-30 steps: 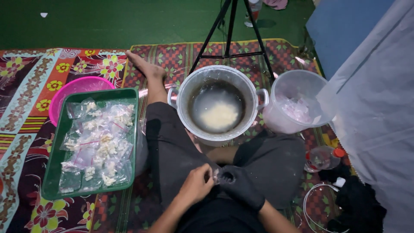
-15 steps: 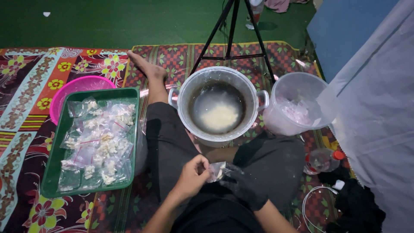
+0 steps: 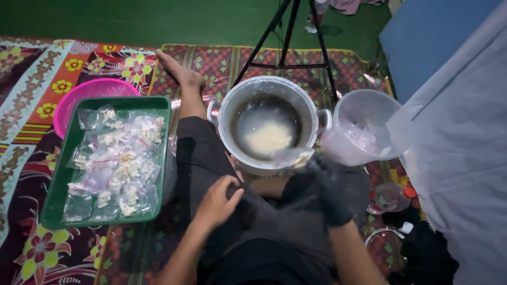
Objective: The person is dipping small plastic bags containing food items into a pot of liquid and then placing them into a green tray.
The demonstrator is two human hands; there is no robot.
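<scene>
The gloved right hand (image 3: 331, 190) has lifted the small filled bag (image 3: 292, 157) toward the pot (image 3: 269, 124), pinching it. The bare left hand (image 3: 216, 200) has let go and now rests empty on the lap, at seven o'clock from the pot.

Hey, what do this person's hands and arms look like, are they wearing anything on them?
The left hand is bare, with no glove, ring or watch visible, and the forearm is unsleeved. The right hand wears a black glove ending at the wrist; the forearm beyond it is bare too.
</scene>
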